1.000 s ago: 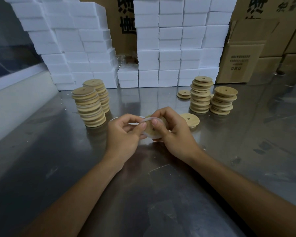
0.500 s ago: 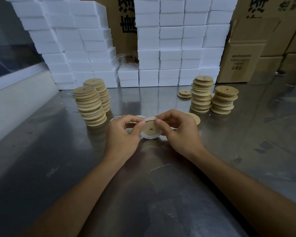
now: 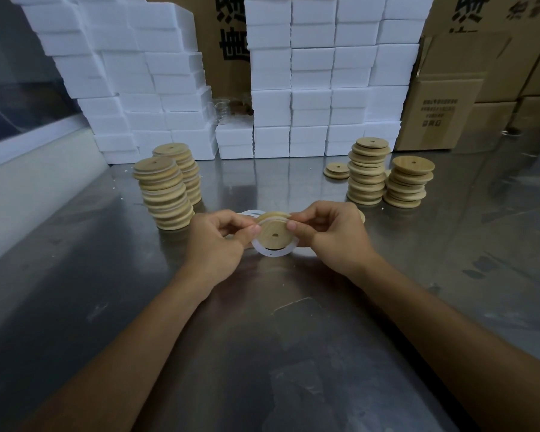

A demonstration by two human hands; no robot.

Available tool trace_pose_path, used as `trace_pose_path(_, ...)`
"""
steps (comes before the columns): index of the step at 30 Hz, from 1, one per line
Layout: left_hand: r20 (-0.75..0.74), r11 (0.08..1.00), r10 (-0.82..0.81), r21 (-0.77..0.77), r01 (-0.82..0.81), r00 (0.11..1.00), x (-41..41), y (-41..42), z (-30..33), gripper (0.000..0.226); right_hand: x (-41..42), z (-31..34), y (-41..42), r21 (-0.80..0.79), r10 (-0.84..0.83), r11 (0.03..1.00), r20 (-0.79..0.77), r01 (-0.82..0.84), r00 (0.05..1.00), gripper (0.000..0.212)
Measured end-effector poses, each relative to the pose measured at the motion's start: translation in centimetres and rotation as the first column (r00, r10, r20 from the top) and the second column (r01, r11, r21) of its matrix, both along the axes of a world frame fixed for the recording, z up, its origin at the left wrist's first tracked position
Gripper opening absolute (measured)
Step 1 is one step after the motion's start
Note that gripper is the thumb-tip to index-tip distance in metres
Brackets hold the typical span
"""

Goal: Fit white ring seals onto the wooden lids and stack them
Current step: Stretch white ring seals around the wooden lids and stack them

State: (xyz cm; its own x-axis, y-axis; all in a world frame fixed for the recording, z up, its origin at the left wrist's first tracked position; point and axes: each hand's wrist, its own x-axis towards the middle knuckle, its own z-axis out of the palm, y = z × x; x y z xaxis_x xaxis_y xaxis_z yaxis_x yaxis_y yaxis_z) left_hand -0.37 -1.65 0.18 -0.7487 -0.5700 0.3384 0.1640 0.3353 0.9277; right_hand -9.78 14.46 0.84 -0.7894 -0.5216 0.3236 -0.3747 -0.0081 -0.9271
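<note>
Since a second ago the wooden lid (image 3: 273, 234) has tilted to face the camera, a white ring seal (image 3: 272, 251) now round its lower edge — mid-frame, above the steel table (image 3: 293, 353). Left hand (image 3: 219, 241) and right hand (image 3: 334, 235) pinch its upper rim. Beyond, lid stacks (image 3: 166, 194) stand left and right — white foam boxes (image 3: 309, 88) behind.

White foam boxes (image 3: 312, 98) and cardboard cartons (image 3: 443, 113) line the steel table (image 3: 75, 275).

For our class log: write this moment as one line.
left hand: holds white ring seal | right hand: holds round wooden lid | seal: partly on
</note>
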Motion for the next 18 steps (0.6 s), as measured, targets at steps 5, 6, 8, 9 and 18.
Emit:
trace_pose_path(5,0.004,0.995,0.029,-0.091,-0.029,1.0,0.08,0.07,-0.04,0.021,-0.01,-0.08,0.12,-0.002,0.004,1.0,0.007,-0.004,1.0,0.004)
trace_pose_path(6,0.003,0.991,0.038,-0.127,-0.037,0.999,0.12,0.08,-0.13,0.023,-0.01,-0.1,0.13,-0.01,0.006,1.0,0.014,-0.006,1.0,0.004)
trace_pose_path(8,-0.003,0.975,0.057,-0.216,-0.057,0.998,0.16,0.04,-0.34,0.029,0.0,-0.14,0.14,-0.036,0.015,0.999,0.044,-0.013,0.999,0.011)
trace_pose_path(9,-0.005,0.968,0.066,-0.244,-0.065,0.998,0.14,-0.01,-0.44,0.03,0.0,-0.12,0.17,-0.047,0.024,0.999,0.058,-0.022,0.998,0.014)
trace_pose_path(18,-0.039,0.872,0.014,-0.488,-0.031,0.999,0.66,0.04,-0.4,0.018,0.23,-0.08,0.07,-0.012,0.016,1.0,-0.031,-0.017,0.999,0.004)
